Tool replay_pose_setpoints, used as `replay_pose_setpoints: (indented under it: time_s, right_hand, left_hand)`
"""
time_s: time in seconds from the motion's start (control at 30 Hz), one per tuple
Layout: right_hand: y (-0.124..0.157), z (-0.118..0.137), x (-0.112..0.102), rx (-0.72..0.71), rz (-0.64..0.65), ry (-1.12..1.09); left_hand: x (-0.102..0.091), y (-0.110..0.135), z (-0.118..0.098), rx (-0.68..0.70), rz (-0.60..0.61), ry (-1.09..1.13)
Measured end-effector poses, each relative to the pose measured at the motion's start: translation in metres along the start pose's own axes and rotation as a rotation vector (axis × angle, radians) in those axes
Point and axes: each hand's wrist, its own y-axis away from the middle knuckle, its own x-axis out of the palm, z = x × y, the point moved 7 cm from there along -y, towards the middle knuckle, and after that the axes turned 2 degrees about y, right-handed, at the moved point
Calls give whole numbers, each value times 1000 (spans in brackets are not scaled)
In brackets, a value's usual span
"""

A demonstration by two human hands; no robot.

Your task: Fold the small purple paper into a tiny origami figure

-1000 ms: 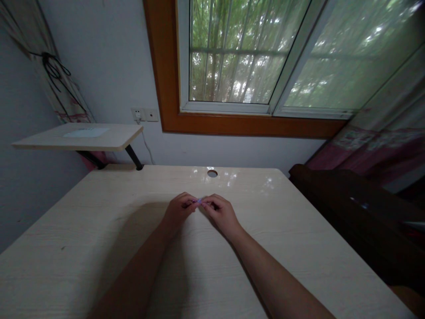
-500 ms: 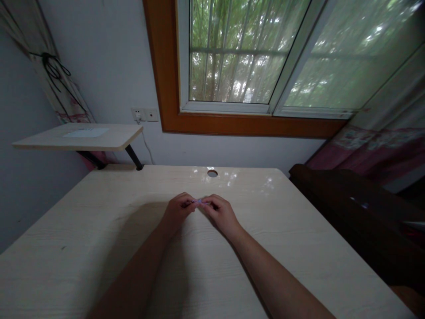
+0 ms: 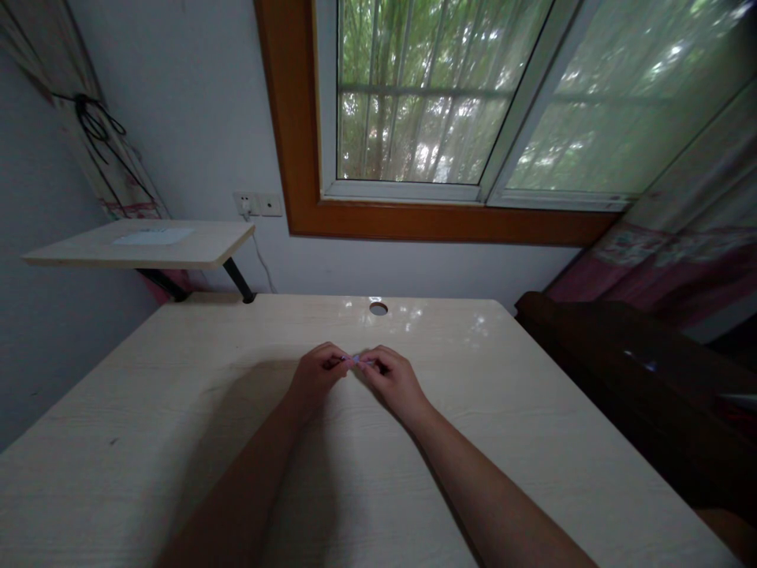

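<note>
Over the far middle of the pale wooden table [image 3: 378,473], a small thin purple item [image 3: 356,359] is pinched between my two hands. My left hand [image 3: 319,371] closes thumb and fingers on its left end. From the other side my right hand [image 3: 390,372] grips the right end in the same way. The fingertips nearly meet and cover most of the item, so its kind is too small and hidden to tell.
A round cable hole [image 3: 378,308] lies near the table's back edge. At the back left a raised shelf [image 3: 218,251] on black legs holds a white sheet [image 3: 154,236]. Dark furniture [image 3: 627,394] stands along the right side, below a curtain [image 3: 680,252].
</note>
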Motion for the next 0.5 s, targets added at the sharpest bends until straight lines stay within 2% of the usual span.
replay_pose_setpoints:
  time_s: [0.5]
  right_hand:
    - [-1,6,-1,-21,36,20]
  left_hand:
    - [1,-1,5,-6,13,-43]
